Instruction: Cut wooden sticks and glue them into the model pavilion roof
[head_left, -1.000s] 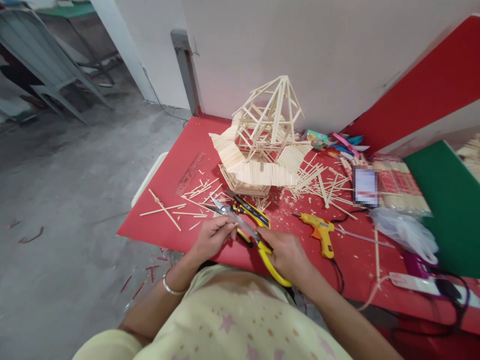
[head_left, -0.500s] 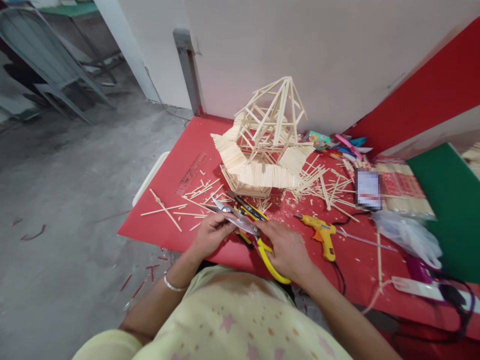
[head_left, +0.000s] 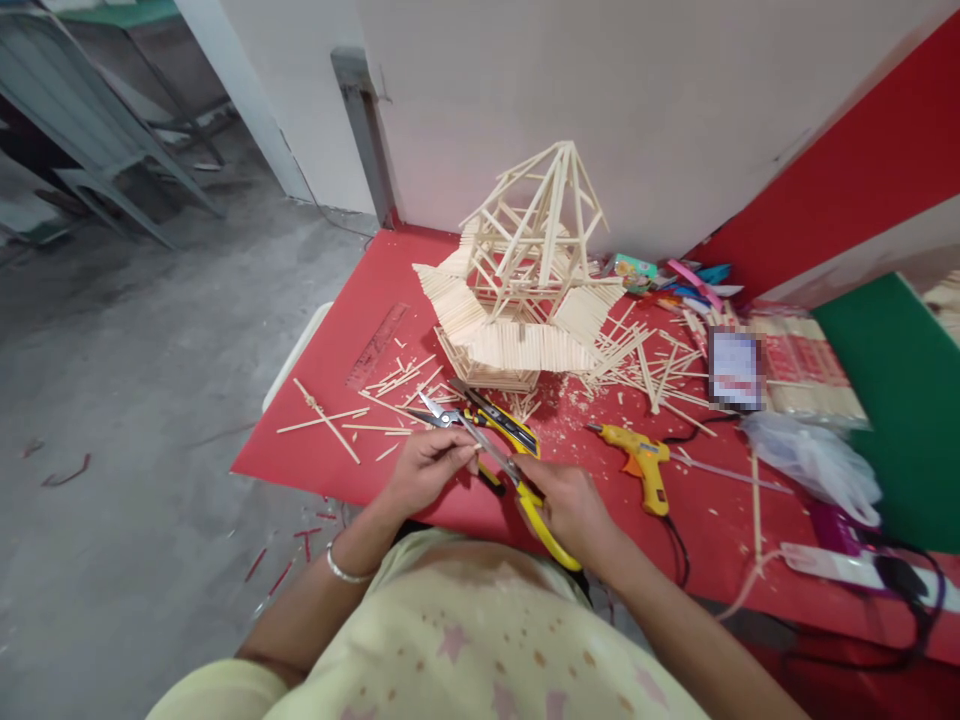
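My right hand [head_left: 574,500] is closed around the yellow handles of a pair of scissors [head_left: 538,525], their blades pointing up and left toward my other hand. My left hand [head_left: 427,470] is closed in a pinch beside the blades. A small pale piece, looking like a bit of wooden stick [head_left: 478,448], shows at its fingertips; most of it is hidden. Just beyond lie a second cutting tool with spread blades [head_left: 442,408] and a yellow-and-black utility knife [head_left: 506,422]. Behind them stands a tower-like model [head_left: 529,345] built of wooden sticks.
Loose sticks [head_left: 645,365] and crumbs litter the red tabletop [head_left: 300,455]. A yellow glue gun [head_left: 641,465] lies at right, near a plastic bag [head_left: 814,465], packs of sticks [head_left: 810,370], and a power strip [head_left: 832,567]. A clear ruler [head_left: 377,345] rests at left.
The scissors in my right hand have turned: their broad blade face showed half a second ago, and now the blade appears narrow. My left hand keeps its pinch, nearly in place. The view shifts slightly.
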